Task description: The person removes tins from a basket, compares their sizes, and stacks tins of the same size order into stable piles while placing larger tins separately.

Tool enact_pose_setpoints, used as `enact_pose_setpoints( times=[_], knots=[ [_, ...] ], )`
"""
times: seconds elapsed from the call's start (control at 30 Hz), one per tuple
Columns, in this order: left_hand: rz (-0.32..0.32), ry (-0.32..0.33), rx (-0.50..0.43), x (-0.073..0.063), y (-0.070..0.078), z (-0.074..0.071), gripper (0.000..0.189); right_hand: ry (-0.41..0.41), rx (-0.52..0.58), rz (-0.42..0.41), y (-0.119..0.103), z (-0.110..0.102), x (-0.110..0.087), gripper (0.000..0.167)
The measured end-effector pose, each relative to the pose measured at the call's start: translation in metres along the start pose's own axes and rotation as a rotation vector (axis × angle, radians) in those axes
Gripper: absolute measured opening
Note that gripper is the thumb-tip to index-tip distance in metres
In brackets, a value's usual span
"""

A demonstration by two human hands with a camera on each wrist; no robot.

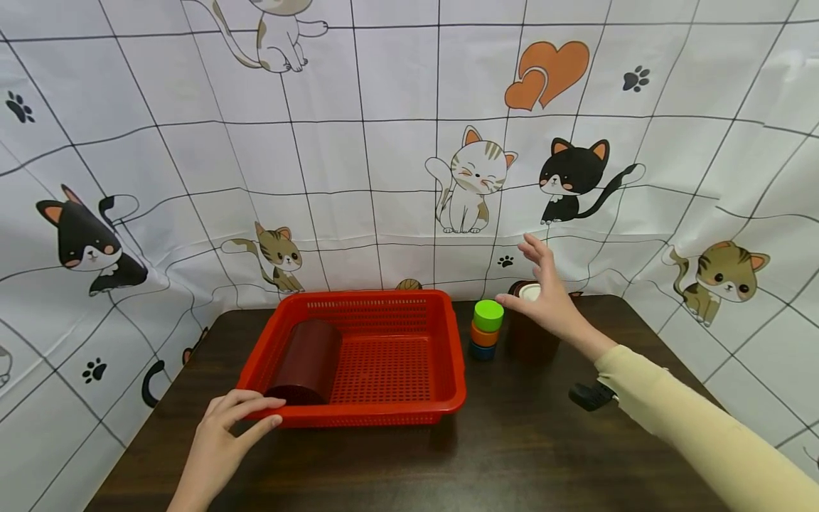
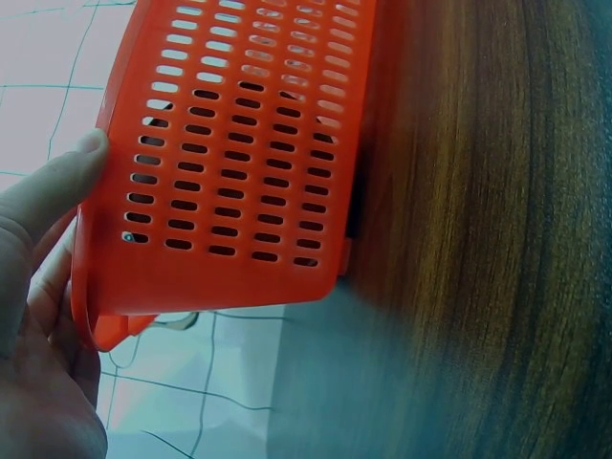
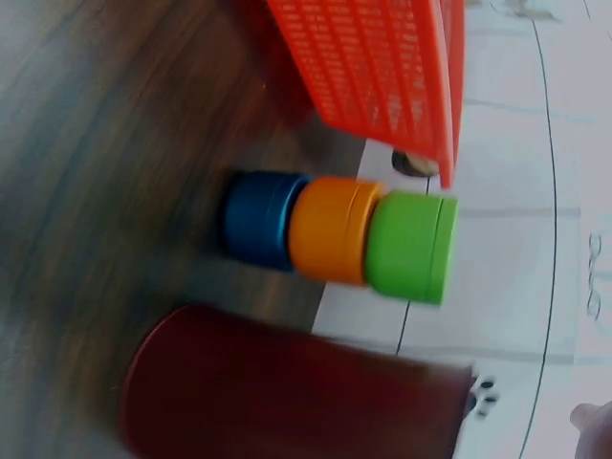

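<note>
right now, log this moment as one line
left hand: pinches red basket rim; right hand: empty, near brown canister; inside basket: brown cylinder; beside basket: green-orange-blue stack

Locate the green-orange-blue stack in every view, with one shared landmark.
Head: the stack stands right of centre, below mid-height, beside the red basket.
Left wrist: not in it.
Right wrist: near the middle, appearing sideways, green end rightward.
Shared landmark: the red basket.

Hand (image 2: pixel 38 354) gripping red basket (image 2: pixel 212 161), wooden table (image 2: pixel 469 229)

Head view looks down; 2 closer wrist views share the basket (image 1: pixel 377 410).
</note>
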State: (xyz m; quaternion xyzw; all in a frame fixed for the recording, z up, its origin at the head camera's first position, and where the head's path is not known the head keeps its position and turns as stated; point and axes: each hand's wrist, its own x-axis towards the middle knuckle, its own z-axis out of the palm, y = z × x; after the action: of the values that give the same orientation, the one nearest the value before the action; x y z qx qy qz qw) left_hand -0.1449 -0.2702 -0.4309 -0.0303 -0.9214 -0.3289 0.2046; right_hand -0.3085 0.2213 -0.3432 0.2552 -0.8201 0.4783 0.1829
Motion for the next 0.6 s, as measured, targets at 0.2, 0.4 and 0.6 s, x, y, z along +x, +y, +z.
enact_pose_setpoints(
  times=[0.2,0.4,0.6],
  knots=[
    [0.009,0.004,0.005,0.0,-0.001,0.001,0.022,-0.106,-0.015,-0.094,-0.016,0.019,0.018,0.108],
    [0.008,0.004,0.009,0.0,-0.001,0.0,0.021,-0.199,-0.047,-0.129,-0.031,0.037,0.032,0.104],
    [0.006,0.006,0.014,0.0,-0.001,0.0,0.021,-0.287,-0.068,-0.165,-0.043,0.052,0.045,0.099]
  ],
)
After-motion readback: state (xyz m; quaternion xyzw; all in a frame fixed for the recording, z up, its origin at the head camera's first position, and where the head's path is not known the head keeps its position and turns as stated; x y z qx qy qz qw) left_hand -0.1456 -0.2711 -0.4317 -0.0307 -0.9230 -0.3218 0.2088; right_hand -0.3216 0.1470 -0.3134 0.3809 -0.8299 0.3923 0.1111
